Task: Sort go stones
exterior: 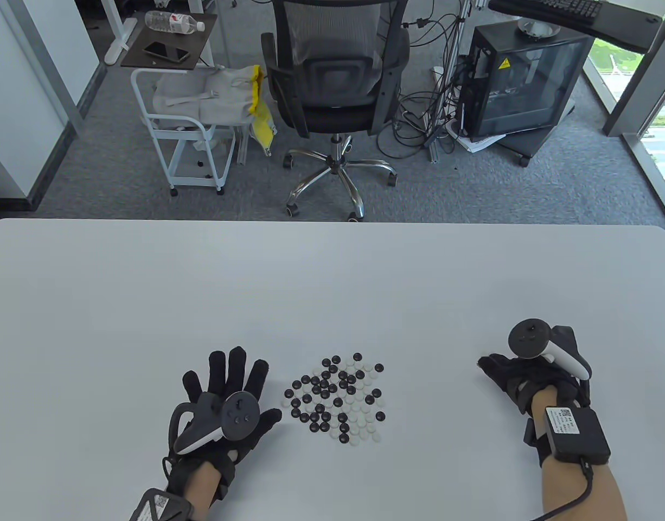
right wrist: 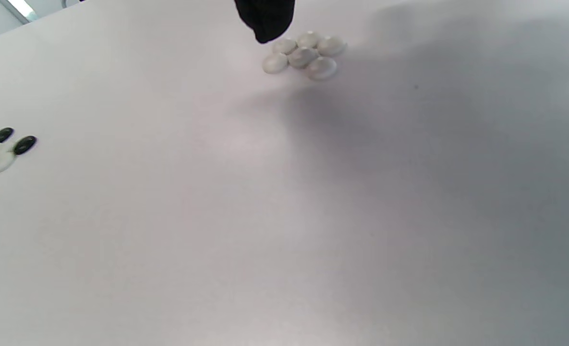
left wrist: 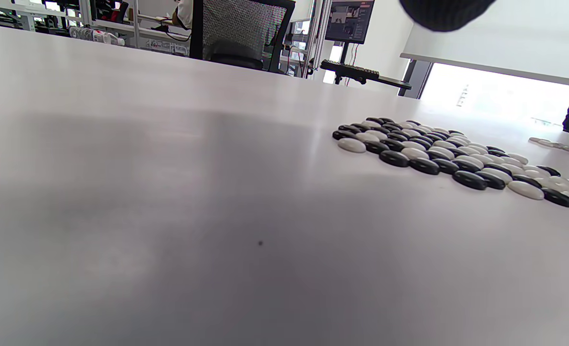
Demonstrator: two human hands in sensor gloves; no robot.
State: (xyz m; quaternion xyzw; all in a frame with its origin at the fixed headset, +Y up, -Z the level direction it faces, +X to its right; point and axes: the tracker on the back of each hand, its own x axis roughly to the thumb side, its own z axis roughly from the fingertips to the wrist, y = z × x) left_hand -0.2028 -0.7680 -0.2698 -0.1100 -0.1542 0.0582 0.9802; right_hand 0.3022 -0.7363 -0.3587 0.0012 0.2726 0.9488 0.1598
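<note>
Left hand (exterior: 224, 404) flat, fingers splayed, just beside mixed stones (exterior: 337, 399) | right hand (exterior: 528, 374) curled, far side, contents unclear

A smooth, matt white top with a faint sheen is seen on the table (exterior: 332, 282). The stones (left wrist: 438, 154) are glossy and smooth, black and white alike; soft highlights are carried on the small group of white stones (right wrist: 306, 55). Both the left hand (exterior: 224, 404) and the right hand (exterior: 528, 374) are covered in matt black cloth gloves. The trackers (exterior: 237, 415) look like smooth plastic. The chair (exterior: 332, 76) is backed with mesh cloth, over a shiny chromed metal base. The floor (exterior: 473, 179) is covered in rough grey carpet.
</note>
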